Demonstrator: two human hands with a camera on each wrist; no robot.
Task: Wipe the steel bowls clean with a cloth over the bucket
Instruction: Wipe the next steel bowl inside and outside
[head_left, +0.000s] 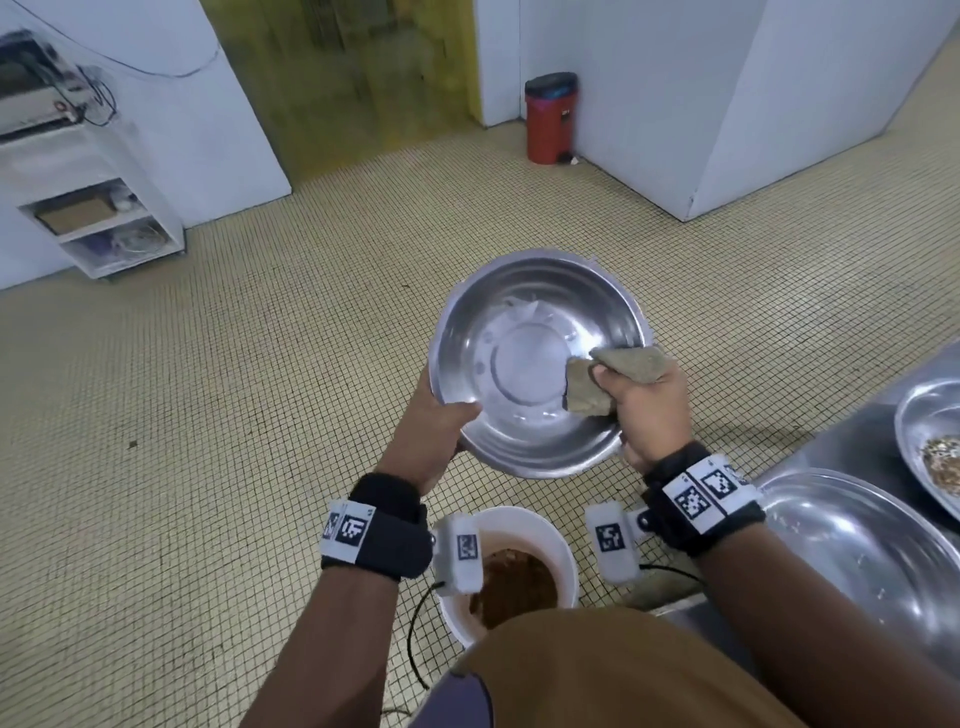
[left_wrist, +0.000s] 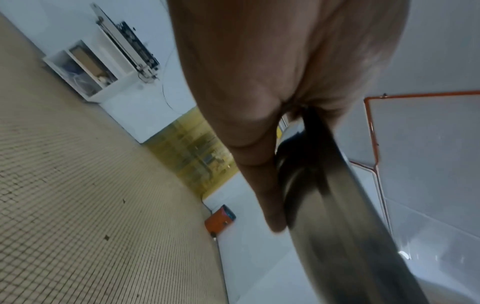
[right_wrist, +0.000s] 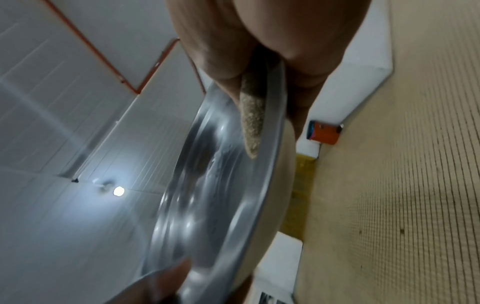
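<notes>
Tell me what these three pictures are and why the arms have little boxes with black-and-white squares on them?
No robot here: a person is working with bare hands. The little boxes are cameras strapped to each wrist. The big picture comes from a camera on the person's head, looking down. The other two look along each hand, so they seem tilted and blurry.

The left hand grips the rim of a steel bowl, held tilted in the air. The right hand grips a brownish cloth pressed against the bowl's inside wall, to wipe it.

Lower down, on the tiled floor, stands a white bucket with brown stuff inside. On the steel counter at the right lie an empty bowl and another bowl with food scraps.
</notes>
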